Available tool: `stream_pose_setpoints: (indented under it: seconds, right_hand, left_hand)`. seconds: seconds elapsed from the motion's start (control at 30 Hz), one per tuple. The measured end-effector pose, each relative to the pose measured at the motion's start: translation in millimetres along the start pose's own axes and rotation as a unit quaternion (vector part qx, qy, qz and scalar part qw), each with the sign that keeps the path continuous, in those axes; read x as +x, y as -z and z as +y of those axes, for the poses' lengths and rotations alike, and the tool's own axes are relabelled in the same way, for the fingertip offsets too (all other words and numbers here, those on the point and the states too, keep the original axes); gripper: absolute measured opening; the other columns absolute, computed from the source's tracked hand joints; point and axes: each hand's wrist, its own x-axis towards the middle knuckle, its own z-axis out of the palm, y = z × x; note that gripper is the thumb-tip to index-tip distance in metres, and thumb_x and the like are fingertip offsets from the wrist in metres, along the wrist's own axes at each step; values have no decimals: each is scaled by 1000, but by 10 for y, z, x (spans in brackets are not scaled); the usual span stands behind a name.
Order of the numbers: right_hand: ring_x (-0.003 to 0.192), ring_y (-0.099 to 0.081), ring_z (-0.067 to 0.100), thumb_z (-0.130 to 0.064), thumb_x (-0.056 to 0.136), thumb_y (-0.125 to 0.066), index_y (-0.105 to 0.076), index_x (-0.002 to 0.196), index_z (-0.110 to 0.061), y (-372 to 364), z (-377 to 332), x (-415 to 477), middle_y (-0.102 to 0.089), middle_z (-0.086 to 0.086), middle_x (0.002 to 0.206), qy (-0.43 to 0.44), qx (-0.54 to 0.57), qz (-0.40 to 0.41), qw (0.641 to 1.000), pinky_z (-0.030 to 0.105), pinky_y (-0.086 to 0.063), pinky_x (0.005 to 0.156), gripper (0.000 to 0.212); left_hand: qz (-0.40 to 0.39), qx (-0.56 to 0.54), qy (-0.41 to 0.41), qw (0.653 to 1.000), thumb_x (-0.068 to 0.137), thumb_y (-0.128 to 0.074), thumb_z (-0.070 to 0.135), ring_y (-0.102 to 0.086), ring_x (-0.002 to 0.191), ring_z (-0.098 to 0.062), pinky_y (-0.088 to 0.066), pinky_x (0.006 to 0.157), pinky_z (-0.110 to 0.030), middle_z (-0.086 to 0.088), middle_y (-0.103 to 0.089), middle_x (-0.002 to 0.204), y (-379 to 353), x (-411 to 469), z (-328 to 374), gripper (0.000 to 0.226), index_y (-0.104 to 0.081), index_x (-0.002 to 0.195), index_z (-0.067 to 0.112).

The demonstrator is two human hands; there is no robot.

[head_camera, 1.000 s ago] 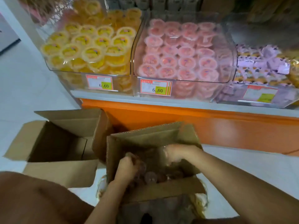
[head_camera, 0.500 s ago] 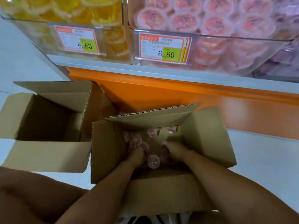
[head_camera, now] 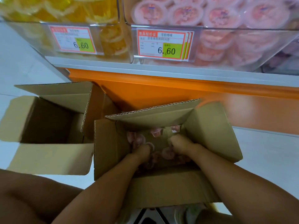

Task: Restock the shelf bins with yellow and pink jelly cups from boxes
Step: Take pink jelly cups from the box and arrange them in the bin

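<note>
left hand [head_camera: 142,151] and right hand [head_camera: 179,143] both down in the box [head_camera: 110,143], buried among pink cups [head_camera: 168,153], fingers hidden so can't tell the grip, second box [head_camera: 48,156] just left, yellow bin [head_camera: 105,38] and pink bin [head_camera: 226,46] on shelf [head_camera: 161,70] above

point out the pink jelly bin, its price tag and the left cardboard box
pink jelly bin [head_camera: 242,50], head view, clear front wall
price tag [head_camera: 163,44], head view, label middle
left cardboard box [head_camera: 48,157], head view, near flap
</note>
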Motion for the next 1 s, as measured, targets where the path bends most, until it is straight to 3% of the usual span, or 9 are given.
stream_pose_setpoints:
  seconds: [0.1,0.2,0.23,0.3,0.37,0.43,0.63,0.77,1.0]
  right_hand:
    - [70,-52,22,-13,89,-55,-41,59,-20,268,-145,-37,-57,7,74,18,18,-28,999,25,-32,53,34]
    - [58,-56,14,-8,89,-55,-54,74,-10,636,-328,-279,-58,7,66,30,137,-69,988,19,-39,51,15]
    - [60,-58,15,-5,88,-55,-54,88,-8,754,-352,-382,-59,8,71,27,203,-87,975,21,-42,55,4]
    - [67,-60,19,3,86,-53,-51,116,-15,1001,-376,-610,-60,13,87,43,324,-143,934,25,-49,63,35]
    - [81,-61,22,10,85,-51,-49,127,-28,1233,-419,-871,-59,19,108,97,389,-218,890,27,-53,75,57]
    - [95,-62,23,13,85,-52,-52,129,-19,1434,-469,-1145,-57,16,125,148,405,-228,873,31,-54,85,55]
    - [79,-65,6,1,79,-65,-59,104,-11,1953,-708,-2014,-69,-4,88,263,433,-96,857,19,-55,67,28]
    - [71,-62,9,-10,71,-73,-60,96,-12,2305,-862,-2483,-68,1,81,331,415,28,847,18,-52,64,28]
    - [61,-66,8,-9,76,-64,-56,84,-12,2891,-930,-2903,-65,0,71,328,559,266,714,18,-56,57,12]
  left_hand:
    - [28,-103,-23,994,97,-47,20,-51,120,-28,-38,94,-30,-13,-53,131,119,-132,136,37,-51,129,2]
    - [32,-35,-50,998,97,-48,24,-62,107,-25,-47,90,-32,-18,-61,120,332,-371,279,34,-59,119,0]
    - [23,-14,-48,998,97,-47,18,-68,90,-21,-51,81,-32,-20,-65,106,406,-426,285,27,-63,106,-2]
    - [-28,-107,-47,993,94,-45,4,-67,57,-15,-58,64,-30,-16,-67,80,552,-672,320,19,-63,87,-1]
    - [-80,-177,-70,978,89,-49,3,-67,56,-12,-55,52,-22,-14,-70,85,687,-943,318,18,-65,95,-2]
    - [-112,-207,-119,964,78,-60,14,-68,64,-11,-51,53,-18,-12,-71,90,819,-1244,322,30,-67,102,-2]
    - [-185,-290,-306,888,77,-60,12,-68,70,-19,-55,62,-21,-20,-69,88,1252,-2108,500,42,-57,111,-11]
    - [-175,-308,-385,852,76,-60,8,-67,65,-19,-55,57,-22,-21,-68,83,1462,-2586,683,20,-67,90,-4]
    - [-74,-375,-451,807,79,-62,6,-71,68,-14,-56,58,-18,-14,-73,83,1637,-3000,1401,7,-60,72,5]
